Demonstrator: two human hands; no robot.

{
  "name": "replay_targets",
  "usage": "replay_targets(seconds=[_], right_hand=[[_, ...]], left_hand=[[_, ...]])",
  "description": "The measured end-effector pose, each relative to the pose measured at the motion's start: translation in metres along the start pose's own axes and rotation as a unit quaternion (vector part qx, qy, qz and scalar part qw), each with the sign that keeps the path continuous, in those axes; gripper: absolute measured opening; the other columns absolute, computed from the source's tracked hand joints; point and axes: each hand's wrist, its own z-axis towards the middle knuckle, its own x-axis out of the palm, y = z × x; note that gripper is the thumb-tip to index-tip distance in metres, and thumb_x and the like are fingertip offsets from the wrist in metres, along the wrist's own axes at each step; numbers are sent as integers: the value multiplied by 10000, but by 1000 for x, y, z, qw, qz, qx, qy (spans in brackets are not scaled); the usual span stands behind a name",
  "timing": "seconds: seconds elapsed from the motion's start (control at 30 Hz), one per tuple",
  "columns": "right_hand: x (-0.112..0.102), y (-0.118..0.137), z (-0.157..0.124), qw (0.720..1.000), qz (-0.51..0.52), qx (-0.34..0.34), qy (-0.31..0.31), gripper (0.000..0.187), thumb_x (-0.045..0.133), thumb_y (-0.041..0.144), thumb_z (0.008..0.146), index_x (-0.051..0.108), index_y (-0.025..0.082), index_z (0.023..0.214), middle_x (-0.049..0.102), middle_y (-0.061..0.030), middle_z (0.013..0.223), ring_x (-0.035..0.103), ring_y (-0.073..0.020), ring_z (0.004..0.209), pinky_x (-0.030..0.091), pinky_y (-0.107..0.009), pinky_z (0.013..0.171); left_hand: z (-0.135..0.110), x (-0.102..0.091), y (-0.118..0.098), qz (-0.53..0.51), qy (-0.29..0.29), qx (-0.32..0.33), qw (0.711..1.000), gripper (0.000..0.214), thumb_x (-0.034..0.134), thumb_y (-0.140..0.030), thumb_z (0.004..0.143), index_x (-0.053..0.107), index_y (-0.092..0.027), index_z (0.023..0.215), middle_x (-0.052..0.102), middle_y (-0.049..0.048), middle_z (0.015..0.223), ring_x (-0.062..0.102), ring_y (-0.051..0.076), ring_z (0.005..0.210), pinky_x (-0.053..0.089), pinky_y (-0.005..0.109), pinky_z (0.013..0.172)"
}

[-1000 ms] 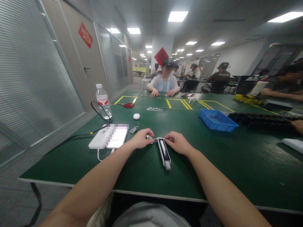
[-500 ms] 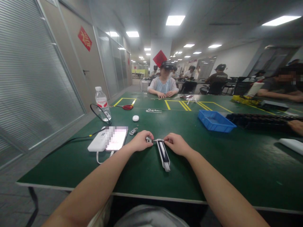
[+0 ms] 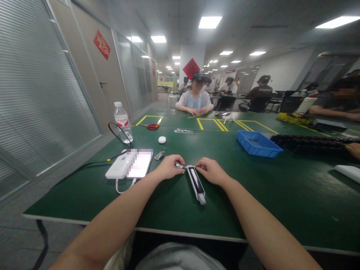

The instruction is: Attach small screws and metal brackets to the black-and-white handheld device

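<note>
My left hand (image 3: 170,167) is closed in a pinch on a small silver metal part (image 3: 179,165); the fingers cover some of it. Just right of that part lies a long, narrow white-framed device (image 3: 196,183) with a dark inner strip, its near end tapering to a light grey tip. Fingers of my right hand (image 3: 210,170) are pinched together at the device's far end, where a thin piece runs across towards the metal part. Another small metal part (image 3: 159,155) rests on the green table (image 3: 168,210), left of my left hand.
A phone (image 3: 140,165) and a white power bank (image 3: 116,167) with cables lie left, before a water bottle (image 3: 123,123). Farther back are a white case (image 3: 162,140), red-handled scissors (image 3: 152,126) and a blue tray (image 3: 257,144). A person (image 3: 195,99) sits opposite.
The metal part in my left hand has turned slightly and the fingers have shifted. Both hands stay at the device's far end. The whole view has moved a little.
</note>
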Motion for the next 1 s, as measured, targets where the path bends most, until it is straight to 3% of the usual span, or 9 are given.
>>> replay_targets(seconds=[0.43, 1.0], right_hand=[[2, -4, 0, 1000, 0, -1, -4, 128, 548, 175, 788, 675, 175, 803, 571, -27, 743, 501, -124, 658, 398, -250, 632], [0, -1, -1, 1000, 5, 5, -9, 127, 548, 197, 770, 673, 177, 773, 553, -14, 699, 481, -116, 624, 381, -244, 589]], left_hand=[[-2, 4, -7, -22, 8, 36, 999, 178, 660, -128, 684, 632, -154, 858, 667, 20, 864, 611, 140, 804, 460, 224, 695], [-3, -5, -7, 26, 42, 89, 995, 298, 674, -241, 698, 637, -177, 987, 656, 44, 981, 594, 177, 891, 461, 287, 798]])
